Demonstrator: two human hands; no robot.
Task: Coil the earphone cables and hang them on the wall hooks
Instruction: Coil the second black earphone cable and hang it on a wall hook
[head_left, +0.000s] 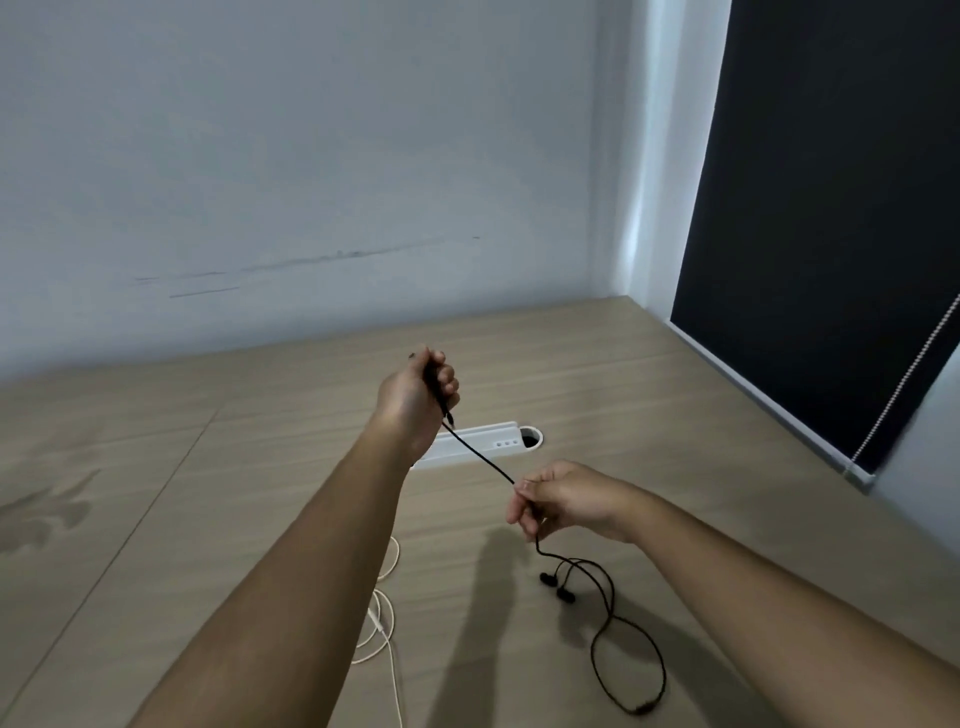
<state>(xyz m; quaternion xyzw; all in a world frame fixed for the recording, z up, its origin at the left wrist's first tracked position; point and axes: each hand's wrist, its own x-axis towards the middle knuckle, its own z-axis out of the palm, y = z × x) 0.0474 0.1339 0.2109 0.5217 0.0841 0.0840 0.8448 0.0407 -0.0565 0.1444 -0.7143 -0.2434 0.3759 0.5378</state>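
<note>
A black earphone cable (480, 457) stretches taut between both hands above the wooden desk (597, 364). My left hand (415, 395) is raised and closed around the plug end, whose tip pokes out at the top. My right hand (561, 499) pinches the cable lower down. Below it the rest of the black cable hangs in a loose loop on the desk, with its two earbuds (558, 587) lying beside it. A white earphone cable (384, 623) lies on the desk under my left forearm, partly hidden. No wall hooks are in view.
A white power strip (488, 447) sits behind the hands, next to a round cable hole (530, 437). The grey wall (311, 182) rises behind the desk. A dark roller blind (831, 208) with a bead chain (914, 374) covers the right side.
</note>
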